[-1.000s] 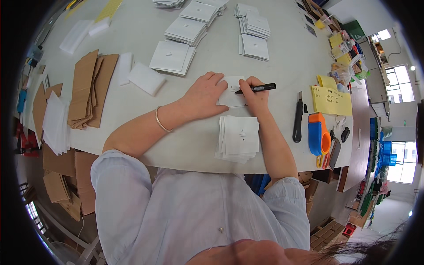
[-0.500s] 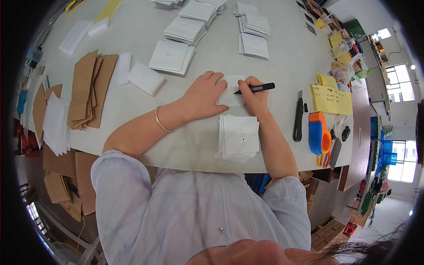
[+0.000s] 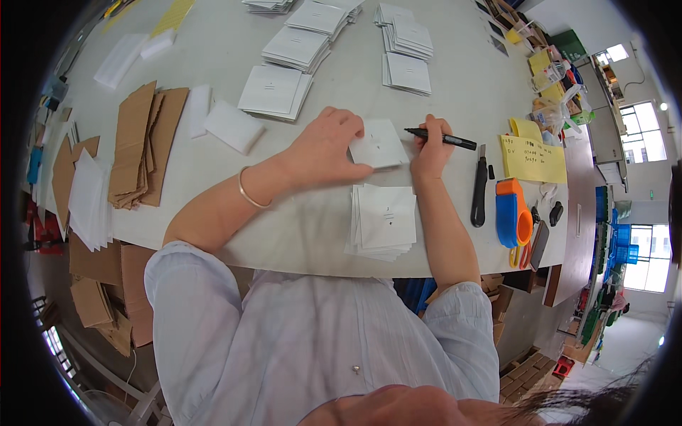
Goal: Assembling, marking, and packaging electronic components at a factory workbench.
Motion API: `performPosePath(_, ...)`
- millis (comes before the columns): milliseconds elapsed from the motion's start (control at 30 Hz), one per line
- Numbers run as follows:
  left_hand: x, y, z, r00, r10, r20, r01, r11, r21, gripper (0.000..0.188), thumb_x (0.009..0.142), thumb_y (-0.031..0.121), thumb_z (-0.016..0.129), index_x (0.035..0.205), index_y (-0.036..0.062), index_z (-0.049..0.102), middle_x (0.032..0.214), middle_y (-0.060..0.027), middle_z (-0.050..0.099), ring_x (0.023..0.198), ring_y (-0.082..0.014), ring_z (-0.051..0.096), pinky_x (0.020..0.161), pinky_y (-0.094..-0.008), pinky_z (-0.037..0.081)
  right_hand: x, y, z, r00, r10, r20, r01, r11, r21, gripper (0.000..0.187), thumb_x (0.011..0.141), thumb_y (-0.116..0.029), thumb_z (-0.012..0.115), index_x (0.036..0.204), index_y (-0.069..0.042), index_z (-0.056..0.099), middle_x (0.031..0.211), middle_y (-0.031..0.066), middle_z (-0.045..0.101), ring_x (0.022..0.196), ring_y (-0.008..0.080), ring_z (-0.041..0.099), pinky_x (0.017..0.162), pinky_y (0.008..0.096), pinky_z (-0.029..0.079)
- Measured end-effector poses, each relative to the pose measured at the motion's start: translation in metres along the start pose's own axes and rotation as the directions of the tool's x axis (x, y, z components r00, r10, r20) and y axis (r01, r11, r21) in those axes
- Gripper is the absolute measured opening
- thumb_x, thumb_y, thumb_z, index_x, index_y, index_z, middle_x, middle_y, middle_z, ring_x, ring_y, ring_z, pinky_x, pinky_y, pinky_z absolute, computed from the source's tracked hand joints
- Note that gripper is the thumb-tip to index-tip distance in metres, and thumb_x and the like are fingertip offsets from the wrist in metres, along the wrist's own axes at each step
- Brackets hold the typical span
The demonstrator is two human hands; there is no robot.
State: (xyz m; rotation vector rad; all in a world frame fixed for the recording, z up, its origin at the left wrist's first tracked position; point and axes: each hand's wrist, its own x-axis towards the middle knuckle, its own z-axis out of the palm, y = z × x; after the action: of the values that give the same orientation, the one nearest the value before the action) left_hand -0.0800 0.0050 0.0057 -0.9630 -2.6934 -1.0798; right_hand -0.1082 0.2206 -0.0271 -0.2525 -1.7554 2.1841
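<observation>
My left hand (image 3: 327, 148), a bangle on its wrist, grips the left side of a white square card (image 3: 382, 145) with small handwritten marks. The card sits at a slight slant, and a shadow shows under its near edge. To its right, my right hand (image 3: 431, 150) is closed around a black marker (image 3: 458, 142), whose tip points left, clear of the card. Nearer my body lies a fanned stack of similar white cards (image 3: 386, 220), the top one marked in black.
Stacks of white cards (image 3: 273, 90) and more card stacks (image 3: 408, 73) line the far table. Cardboard pieces (image 3: 135, 142) and white foam (image 3: 233, 126) lie left. On the right are a utility knife (image 3: 480, 192), an orange-and-blue tape dispenser (image 3: 513, 213) and a yellow note (image 3: 533, 160).
The marker has come off the card as my right hand moved right. My left hand now grips the card's side, and the card has turned and shifted slightly right.
</observation>
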Motion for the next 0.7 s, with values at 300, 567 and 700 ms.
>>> performPosePath(300, -0.012, 0.025, -0.005, 0.951, 0.197, 0.24, -0.19, 0.98, -0.053, 0.052, 0.07, 0.039, 0.073, 0.1, 0.0006, 0.054, 0.106, -0.0169, 0.054, 0.102, -0.0343, 0.049, 0.087, -0.0393, 0.044, -0.009, -0.003, 0.007, 0.973, 0.03, 0.228, 0.018, 0.979, -0.205, 0.025, 0.083, -0.02, 0.067, 0.067, -0.005, 0.053, 0.064, -0.0014, 0.053, 0.055, 0.005, 0.044, 0.051, 0.0215, 0.035)
performPosePath(567, -0.001, -0.005, 0.001, 0.965, -0.057, 0.258, -0.012, 0.967, 0.256, 0.053, 0.07, 0.028, 0.075, 0.107, -0.0019, 0.055, 0.125, -0.0196, 0.047, 0.113, -0.0346, 0.045, 0.097, -0.0398, 0.04, -0.016, -0.005, 0.017, 0.908, 0.036, 0.417, 0.145, 0.908, -0.393, 0.022, 0.082, -0.014, 0.069, 0.068, -0.002, 0.057, 0.064, -0.0019, 0.052, 0.061, 0.0062, 0.042, 0.055, 0.0237, 0.035)
performPosePath(700, -0.005, -0.012, 0.018, 0.995, 0.084, 0.058, -0.098, 0.945, 0.311, 0.049, 0.069, 0.034, 0.075, 0.098, -0.0017, 0.059, 0.108, -0.0162, 0.053, 0.103, -0.0308, 0.049, 0.09, -0.0369, 0.044, -0.016, -0.002, 0.019, 0.894, 0.038, 0.446, 0.158, 0.905, -0.394, 0.022, 0.082, -0.015, 0.069, 0.069, -0.002, 0.057, 0.064, -0.0013, 0.053, 0.061, 0.0064, 0.043, 0.055, 0.024, 0.036)
